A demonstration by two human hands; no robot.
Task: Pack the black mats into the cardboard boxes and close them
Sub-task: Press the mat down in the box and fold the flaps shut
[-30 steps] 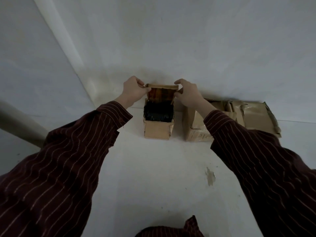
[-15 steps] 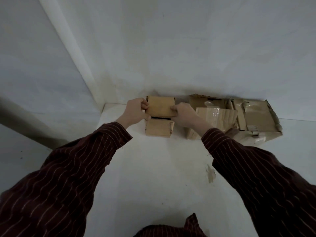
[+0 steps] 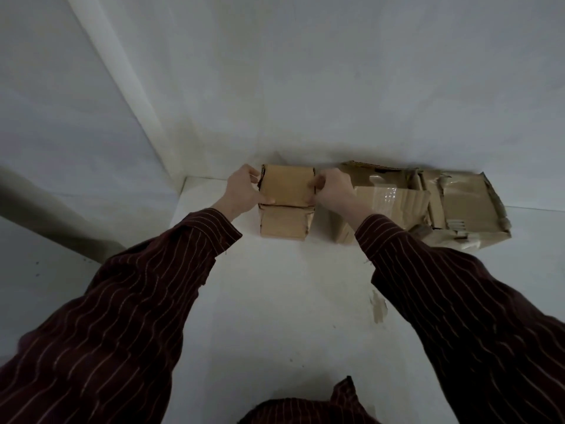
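Note:
A small cardboard box (image 3: 284, 221) stands on the white floor against the wall. Its lid flap (image 3: 287, 186) lies folded down over the top, so the black mat inside is hidden. My left hand (image 3: 244, 191) grips the flap's left edge, thumb at the front corner. My right hand (image 3: 331, 188) grips the flap's right edge with curled fingers. Both hands hold the lid down on the box.
Two larger, crumpled cardboard boxes sit to the right along the wall: one with clear tape (image 3: 385, 206) and a battered one (image 3: 464, 212). The wall corner (image 3: 171, 166) is just left of the small box. A scuff mark (image 3: 377, 307) marks the floor.
The upright lid flap came down over the open box and now covers the black mat. Both hands followed it down and stay on its sides.

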